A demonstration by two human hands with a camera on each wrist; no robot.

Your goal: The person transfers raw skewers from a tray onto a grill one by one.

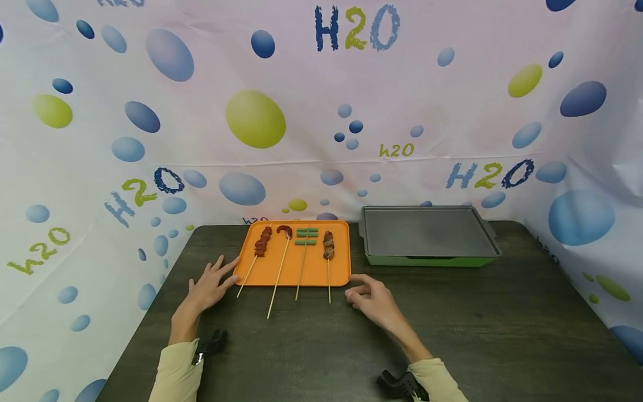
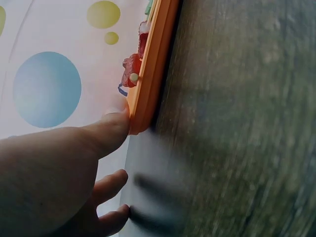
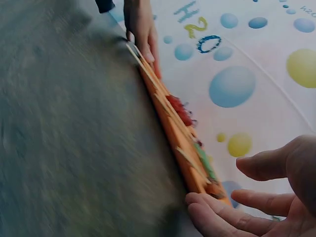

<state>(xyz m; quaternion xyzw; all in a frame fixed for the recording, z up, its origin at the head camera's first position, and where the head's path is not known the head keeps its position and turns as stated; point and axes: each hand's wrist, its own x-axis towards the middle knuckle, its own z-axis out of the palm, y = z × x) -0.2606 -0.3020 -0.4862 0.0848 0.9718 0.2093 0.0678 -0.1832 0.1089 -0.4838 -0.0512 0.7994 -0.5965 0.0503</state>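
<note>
An orange tray [image 1: 256, 273] lies on the dark table with several skewers across it, their sticks jutting over its near edge. From left to right they are a red meat skewer [image 1: 262, 242], one with a curled reddish piece [image 1: 284, 230], a green vegetable skewer [image 1: 306, 235] and a browned meat skewer [image 1: 329, 245]. My left hand [image 1: 208, 287], fingers spread, touches the tray's left side by the near corner. At the opposite near corner, the index finger of my right hand [image 1: 377, 303] touches the edge, its other fingers loosely bent. Neither hand grips anything.
To the tray's right stands a grey rectangular griddle pan [image 1: 427, 231] on a green base [image 1: 432, 261], close to the table's back edge. A patterned curtain [image 1: 311, 100] hangs behind the dark wooden table [image 1: 311, 357].
</note>
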